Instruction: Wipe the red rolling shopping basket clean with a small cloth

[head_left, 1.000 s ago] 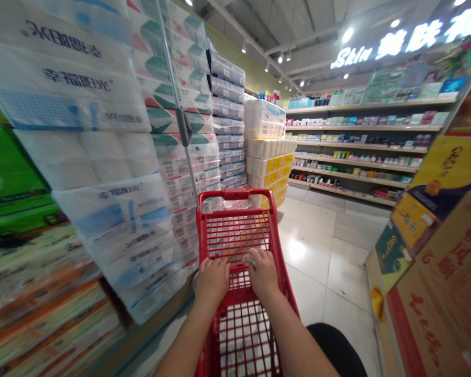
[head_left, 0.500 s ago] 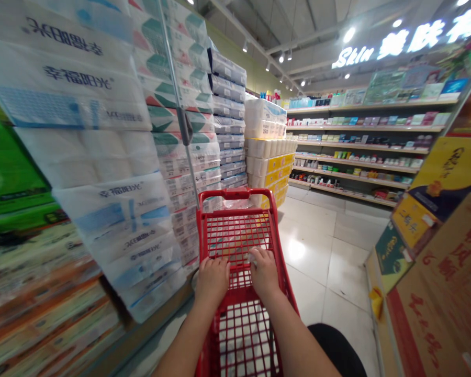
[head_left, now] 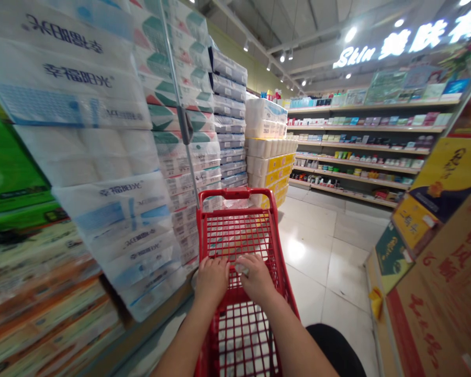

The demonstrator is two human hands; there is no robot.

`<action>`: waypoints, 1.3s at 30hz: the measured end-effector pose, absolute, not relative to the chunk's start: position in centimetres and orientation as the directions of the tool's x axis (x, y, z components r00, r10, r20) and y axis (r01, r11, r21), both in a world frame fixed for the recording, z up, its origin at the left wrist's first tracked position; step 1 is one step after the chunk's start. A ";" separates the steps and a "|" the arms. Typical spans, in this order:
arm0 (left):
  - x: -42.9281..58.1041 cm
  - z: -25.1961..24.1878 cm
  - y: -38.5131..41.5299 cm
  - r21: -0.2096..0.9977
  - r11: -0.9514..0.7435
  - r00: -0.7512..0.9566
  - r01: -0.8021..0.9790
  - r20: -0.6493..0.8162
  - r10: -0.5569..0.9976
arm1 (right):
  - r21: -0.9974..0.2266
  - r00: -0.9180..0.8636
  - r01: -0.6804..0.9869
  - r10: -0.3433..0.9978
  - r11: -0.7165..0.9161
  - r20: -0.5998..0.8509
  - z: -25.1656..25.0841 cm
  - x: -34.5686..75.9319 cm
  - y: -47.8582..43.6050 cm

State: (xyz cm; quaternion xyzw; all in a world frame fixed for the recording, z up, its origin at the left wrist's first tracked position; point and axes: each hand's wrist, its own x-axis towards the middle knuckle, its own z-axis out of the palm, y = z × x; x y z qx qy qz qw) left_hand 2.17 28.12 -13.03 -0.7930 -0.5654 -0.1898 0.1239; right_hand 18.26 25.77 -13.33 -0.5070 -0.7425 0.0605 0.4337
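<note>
A red plastic shopping cart with grid walls stands directly in front of me. My left hand is closed over the left part of its near crossbar, the fingers curled over the top. Beside it, my right hand rests over the middle of the same bar with bent fingers. A small whitish, crumpled-looking thing shows between its thumb and fingers; what it is I cannot make out. Between the two hands is a narrow gap. The undersides of the fingers are hidden.
Tall stacks of wrapped tissue packs line the left side, close to the cart. Cardboard cartons border the aisle on the right. Pale floor tiles run ahead to shelves of small boxes and bottles. A metal pole rises beyond the cart's left.
My right hand has shifted left along the bar, nearer my left hand, carrying the small whitish thing. My left hand and the cart look almost unmoved.
</note>
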 end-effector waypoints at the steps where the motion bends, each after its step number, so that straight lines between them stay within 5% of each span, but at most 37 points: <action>1: 2.1 -13.1 28.1 0.016 -0.331 0.291 0.944 0.440 0.850 | -0.530 -0.108 0.700 0.804 0.479 0.584 -13.3 18.2 25.8; 6: 2.1 -13.1 28.2 0.018 -0.340 0.297 0.940 0.446 0.845 | -0.564 0.150 0.773 0.780 0.290 0.607 -13.1 18.8 25.9; 12: 2.1 -13.1 28.2 0.046 -0.339 0.285 0.940 0.443 0.850 | -0.523 -0.110 0.709 0.807 0.473 0.581 -13.4 18.3 25.7; 17: 2.2 -13.0 28.1 0.037 -0.343 0.293 0.939 0.442 0.848 | -0.546 0.139 0.789 0.784 0.282 0.605 -13.5 19.1 26.1; 24: 2.0 -13.2 28.2 0.012 -0.339 0.299 0.941 0.443 0.845 | -0.517 -0.075 0.729 0.803 0.449 0.591 -13.7 18.3 25.9; 30: 2.2 -13.0 28.1 0.014 -0.334 0.294 0.942 0.438 0.850 | -0.538 0.187 0.815 0.781 0.215 0.596 -13.3 19.6 26.1; 39: 2.1 -13.0 28.1 0.003 -0.334 0.299 0.943 0.433 0.850 | -0.555 -0.056 0.708 0.818 0.437 0.572 -13.2 18.2 25.7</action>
